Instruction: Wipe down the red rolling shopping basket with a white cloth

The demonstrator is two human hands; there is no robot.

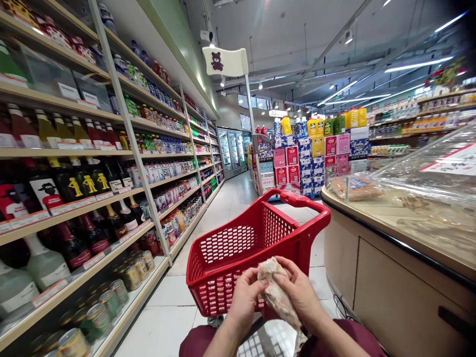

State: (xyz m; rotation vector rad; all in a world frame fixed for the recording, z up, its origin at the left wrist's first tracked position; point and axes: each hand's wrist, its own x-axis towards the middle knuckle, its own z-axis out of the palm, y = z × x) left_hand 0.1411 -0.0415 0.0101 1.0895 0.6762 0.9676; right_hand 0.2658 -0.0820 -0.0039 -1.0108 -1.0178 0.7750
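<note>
Both hands grip a soft, crumpled whitish bundle with faint pinkish and yellowish patches; whether it is cloth or a bag I cannot tell. My left hand pinches its upper left side with thumb and fingers. On the other side, my right hand is closed around its upper right part, thumb on top. The bundle's lower end hangs down between my knees. Just beyond the hands stands a red plastic shopping cart with a perforated basket, its handle toward the right.
Tall shelves of bottles and cans line the left. On the right is a rounded wooden counter with a clear cover and packaged food. Stacked drink boxes stand ahead beside a bear sign. A tiled aisle leads to glass-door fridges.
</note>
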